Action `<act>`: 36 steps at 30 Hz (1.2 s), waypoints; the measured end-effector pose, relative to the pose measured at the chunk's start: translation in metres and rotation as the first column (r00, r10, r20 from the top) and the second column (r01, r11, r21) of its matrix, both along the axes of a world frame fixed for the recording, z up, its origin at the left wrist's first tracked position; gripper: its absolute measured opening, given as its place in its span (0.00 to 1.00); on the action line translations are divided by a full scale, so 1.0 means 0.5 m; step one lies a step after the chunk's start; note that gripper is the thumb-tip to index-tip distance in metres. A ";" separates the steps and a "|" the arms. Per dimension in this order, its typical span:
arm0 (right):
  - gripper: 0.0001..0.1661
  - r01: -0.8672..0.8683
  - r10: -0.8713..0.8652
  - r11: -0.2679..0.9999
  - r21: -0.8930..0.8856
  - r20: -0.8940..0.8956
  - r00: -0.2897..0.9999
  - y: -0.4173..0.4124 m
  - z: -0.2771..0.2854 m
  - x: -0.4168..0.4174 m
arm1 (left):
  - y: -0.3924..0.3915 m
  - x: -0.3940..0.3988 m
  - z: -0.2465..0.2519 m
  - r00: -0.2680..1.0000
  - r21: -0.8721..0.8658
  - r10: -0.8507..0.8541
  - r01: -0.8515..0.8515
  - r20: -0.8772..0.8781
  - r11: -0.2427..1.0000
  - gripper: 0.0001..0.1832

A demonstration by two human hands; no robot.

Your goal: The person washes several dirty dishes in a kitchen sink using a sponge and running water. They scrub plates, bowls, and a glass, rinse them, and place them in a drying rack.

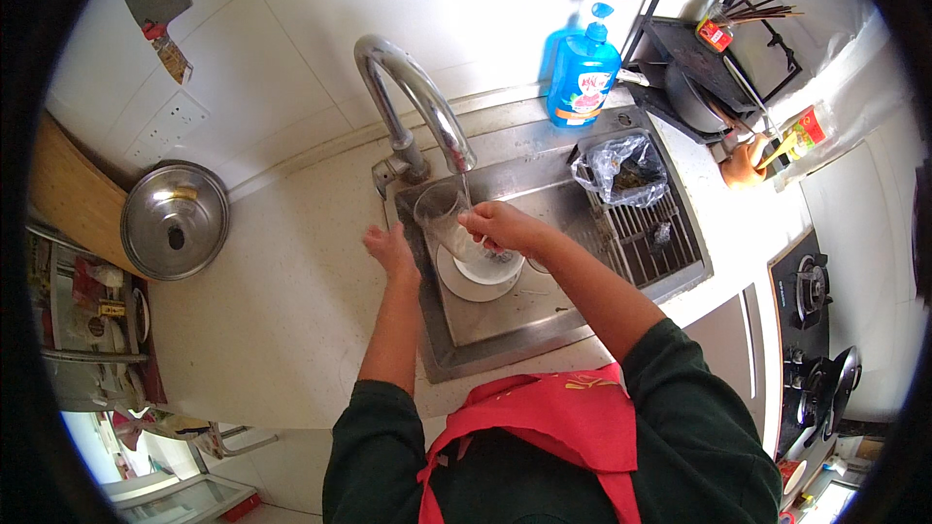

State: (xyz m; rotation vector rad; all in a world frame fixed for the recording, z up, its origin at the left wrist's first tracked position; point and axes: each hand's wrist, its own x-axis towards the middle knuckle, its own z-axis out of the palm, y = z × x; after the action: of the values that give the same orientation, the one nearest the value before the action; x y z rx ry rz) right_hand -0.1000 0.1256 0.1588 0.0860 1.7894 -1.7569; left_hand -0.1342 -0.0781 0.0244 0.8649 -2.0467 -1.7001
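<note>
My right hand [506, 227] grips a clear glass jug [439, 212] over the sink, its fingers apparently around the handle. The jug tilts, with its mouth toward the faucet. A thin stream of water runs from the chrome faucet [419, 80] at the jug. Below the jug a white bowl [499, 275] sits on a white plate [466, 291] in the sink [437, 335]. My left hand [393, 253], slightly blurred, is over the sink's left rim, below the faucet lever [386, 173]. It holds nothing, and its thumb stands apart from the fingers.
A blue pump bottle [585, 80] stands behind the sink. At the sink's right, a plastic-lined basket [619, 167] sits by a metal rack [648, 233]. A steel lid or basin [175, 222] leans at the left. A gas stove [801, 327] lies far right.
</note>
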 end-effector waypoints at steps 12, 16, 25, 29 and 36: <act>0.16 0.709 -0.255 0.377 -0.596 0.670 0.698 -0.043 -0.029 -0.022 | -0.025 -0.132 0.154 0.877 -0.705 -0.471 0.395 0.097 0.589 0.14; 0.17 0.701 -0.193 0.401 -0.590 0.693 0.694 -0.030 -0.016 -0.017 | -0.010 -0.120 0.189 0.868 -0.679 -0.455 0.458 0.200 0.574 0.14; 0.18 0.478 -0.225 0.745 -0.466 0.499 0.837 0.008 -0.018 0.043 | 0.109 0.044 0.139 0.735 -0.133 -0.662 0.648 -0.145 0.750 0.17; 0.21 0.220 -0.183 0.964 -0.147 0.231 0.956 0.037 -0.012 0.108 | 0.124 0.106 0.128 0.744 0.782 -0.647 0.498 -0.165 0.374 0.23; 0.22 0.128 -0.104 0.972 0.197 -0.125 0.987 0.078 -0.003 0.164 | 0.150 0.134 0.125 0.722 0.810 -0.644 0.522 -0.252 0.268 0.23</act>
State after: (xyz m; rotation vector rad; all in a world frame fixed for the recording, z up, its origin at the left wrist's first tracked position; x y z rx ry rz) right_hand -0.0182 0.1644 0.1574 0.1823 2.0831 -1.6805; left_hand -0.0673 -0.0031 0.0870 0.3748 -1.5675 -3.3325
